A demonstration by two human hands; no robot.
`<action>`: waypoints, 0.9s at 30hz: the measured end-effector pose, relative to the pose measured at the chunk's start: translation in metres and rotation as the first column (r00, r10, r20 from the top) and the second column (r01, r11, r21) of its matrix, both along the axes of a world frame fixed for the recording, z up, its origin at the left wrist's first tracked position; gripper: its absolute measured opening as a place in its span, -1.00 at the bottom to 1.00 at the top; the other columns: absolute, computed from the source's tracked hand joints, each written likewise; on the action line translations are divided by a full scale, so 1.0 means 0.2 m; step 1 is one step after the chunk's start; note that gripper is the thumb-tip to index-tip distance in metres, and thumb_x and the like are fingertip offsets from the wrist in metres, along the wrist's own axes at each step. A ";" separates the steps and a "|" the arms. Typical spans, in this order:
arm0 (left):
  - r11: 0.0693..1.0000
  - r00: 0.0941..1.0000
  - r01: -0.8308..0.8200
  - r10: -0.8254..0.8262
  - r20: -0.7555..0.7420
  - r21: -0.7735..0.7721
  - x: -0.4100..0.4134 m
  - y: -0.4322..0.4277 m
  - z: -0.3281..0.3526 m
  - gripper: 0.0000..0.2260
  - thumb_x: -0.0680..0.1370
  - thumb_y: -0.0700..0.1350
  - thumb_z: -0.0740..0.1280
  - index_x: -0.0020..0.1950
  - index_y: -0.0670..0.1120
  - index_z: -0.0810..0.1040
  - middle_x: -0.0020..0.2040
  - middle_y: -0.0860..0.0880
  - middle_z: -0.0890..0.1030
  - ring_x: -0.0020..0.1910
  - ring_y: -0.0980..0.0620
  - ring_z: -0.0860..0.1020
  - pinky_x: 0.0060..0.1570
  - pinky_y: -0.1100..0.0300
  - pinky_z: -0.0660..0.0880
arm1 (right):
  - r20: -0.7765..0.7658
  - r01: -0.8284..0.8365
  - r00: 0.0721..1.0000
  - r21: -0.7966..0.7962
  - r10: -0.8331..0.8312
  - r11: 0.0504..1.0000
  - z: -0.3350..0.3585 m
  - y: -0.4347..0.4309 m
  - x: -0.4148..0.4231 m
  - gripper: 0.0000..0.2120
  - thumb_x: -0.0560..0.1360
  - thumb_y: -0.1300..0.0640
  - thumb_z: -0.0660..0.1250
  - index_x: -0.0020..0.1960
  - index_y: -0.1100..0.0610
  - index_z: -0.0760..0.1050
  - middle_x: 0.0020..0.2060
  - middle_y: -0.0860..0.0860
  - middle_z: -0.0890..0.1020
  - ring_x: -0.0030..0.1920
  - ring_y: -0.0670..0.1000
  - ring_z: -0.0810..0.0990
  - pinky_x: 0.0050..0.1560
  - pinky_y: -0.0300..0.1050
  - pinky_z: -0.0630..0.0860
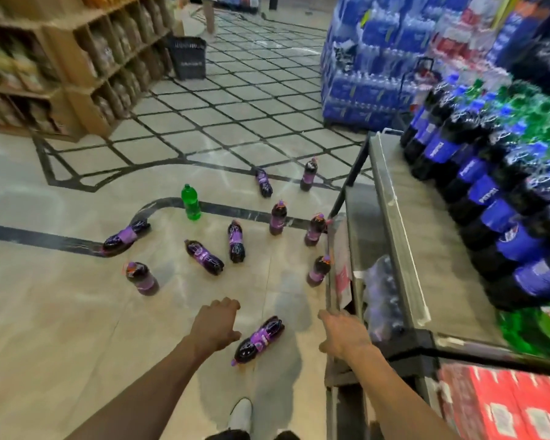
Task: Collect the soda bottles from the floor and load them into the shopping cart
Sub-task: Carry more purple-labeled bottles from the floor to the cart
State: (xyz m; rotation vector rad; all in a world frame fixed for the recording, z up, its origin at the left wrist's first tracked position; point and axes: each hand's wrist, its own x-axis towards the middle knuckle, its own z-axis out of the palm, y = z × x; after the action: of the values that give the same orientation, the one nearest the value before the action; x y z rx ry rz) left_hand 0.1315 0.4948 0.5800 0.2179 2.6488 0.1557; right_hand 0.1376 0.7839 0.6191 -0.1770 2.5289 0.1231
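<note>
**Floor scene, head view.** Purple-labelled soda bottles (pixel 204 257) lie or stand scattered on the tiled floor (pixel 61 312), with a green bottle (pixel 190 203) upright among them. The nearest bottle (pixel 259 339) lies between the hands. The left hand (pixel 215 325) is empty, fingers loosely curled. The right hand (pixel 343 335) is at the shopping cart (pixel 359 223); its fingertips are blurred, so its grip cannot be told. The cart's contents are hazy.

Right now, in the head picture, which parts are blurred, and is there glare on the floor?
Head view: the shelves at left and the stacked bottles at right are smeared by blur; the purple bottles in the middle are sharper; pale glare streaks lie on the glossy floor.
</note>
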 end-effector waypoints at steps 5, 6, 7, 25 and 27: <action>0.996 0.995 -0.084 0.084 0.049 0.004 -0.25 0.09 -0.09 -0.43 0.54 0.15 0.41 0.48 0.01 0.36 0.39 -0.01 0.47 0.30 -0.06 0.49 0.23 0.05 0.44 | 0.069 -0.018 0.997 -0.008 0.018 1.000 -0.08 0.16 -0.32 -0.51 0.55 -0.03 0.41 0.43 0.03 0.39 0.35 0.06 0.53 0.34 0.14 0.52 0.30 0.07 0.49; 0.994 0.992 -0.110 0.110 0.068 0.001 -0.29 0.09 -0.12 -0.43 0.54 0.15 0.41 0.48 0.01 0.36 0.39 -0.02 0.47 0.30 -0.07 0.49 0.22 0.04 0.44 | 0.082 -0.033 0.996 -0.016 0.035 0.999 -0.11 0.19 -0.39 -0.55 0.55 -0.02 0.41 0.39 0.02 0.41 0.32 0.05 0.55 0.30 0.14 0.54 0.26 0.06 0.51; 0.991 0.987 -0.137 0.137 0.081 -0.006 -0.32 0.10 -0.15 -0.43 0.54 0.15 0.40 0.49 0.01 0.35 0.39 -0.02 0.46 0.30 -0.07 0.49 0.21 0.03 0.44 | 0.090 -0.065 0.994 -0.020 0.067 0.998 -0.15 0.21 -0.46 -0.58 0.54 0.00 0.40 0.35 0.03 0.42 0.27 0.06 0.57 0.26 0.14 0.56 0.21 0.04 0.53; 0.708 0.647 -0.706 0.650 0.399 -0.007 -0.42 0.29 -1.28 -0.44 0.51 0.15 0.41 0.46 0.02 0.38 0.35 -0.01 0.49 0.26 -0.07 0.50 0.15 0.06 0.45 | 0.374 -0.349 0.851 -0.120 0.368 0.929 -1.41 0.14 -1.30 -0.38 0.54 -0.10 0.43 0.52 -0.01 0.31 0.37 0.02 0.47 0.35 0.10 0.48 0.31 0.05 0.48; 0.668 0.611 -0.744 0.678 0.408 0.005 -0.47 0.26 -1.47 -0.43 0.51 0.13 0.43 0.47 0.01 0.38 0.36 -0.02 0.49 0.27 -0.08 0.49 0.15 0.06 0.46 | 0.376 -0.332 0.854 -0.134 0.358 0.934 -1.60 0.12 -1.34 -0.38 0.56 -0.13 0.43 0.53 -0.04 0.29 0.39 0.00 0.46 0.36 0.09 0.46 0.33 0.04 0.46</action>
State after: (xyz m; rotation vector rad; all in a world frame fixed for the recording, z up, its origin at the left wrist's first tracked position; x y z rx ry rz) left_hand 0.0368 0.5468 0.2856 -0.7806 2.1726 0.6284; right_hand -0.1312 0.8085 0.2991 -0.6222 2.0737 0.1319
